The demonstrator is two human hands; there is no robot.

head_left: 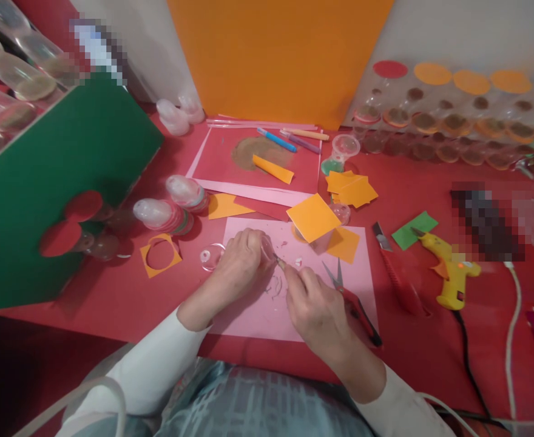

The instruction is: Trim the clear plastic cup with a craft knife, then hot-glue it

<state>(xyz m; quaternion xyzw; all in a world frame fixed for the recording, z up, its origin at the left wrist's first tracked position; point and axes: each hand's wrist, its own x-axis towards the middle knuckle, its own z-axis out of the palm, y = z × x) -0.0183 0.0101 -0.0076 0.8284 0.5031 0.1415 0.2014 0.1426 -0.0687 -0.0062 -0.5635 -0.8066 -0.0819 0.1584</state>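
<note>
My left hand [242, 261] is closed around a small clear plastic cup [267, 249] that it presses onto a pink paper sheet [258, 315]. My right hand [315, 306] is closed on a thin tool [280, 263] whose tip touches the cup's edge. Small clear shavings lie on the pink sheet between the hands. A clear round lid [211, 256] sits just left of my left hand. Red-handled scissors [353, 300] lie on the pink sheet beside my right hand.
Orange paper squares [313, 216], a red utility knife [397, 273], a yellow glue gun [451, 270] with its cord, and a green scrap [415, 229] lie to the right. Markers [276, 139] rest on a red sheet behind. A green board [57, 182] stands left; clear cups line the back.
</note>
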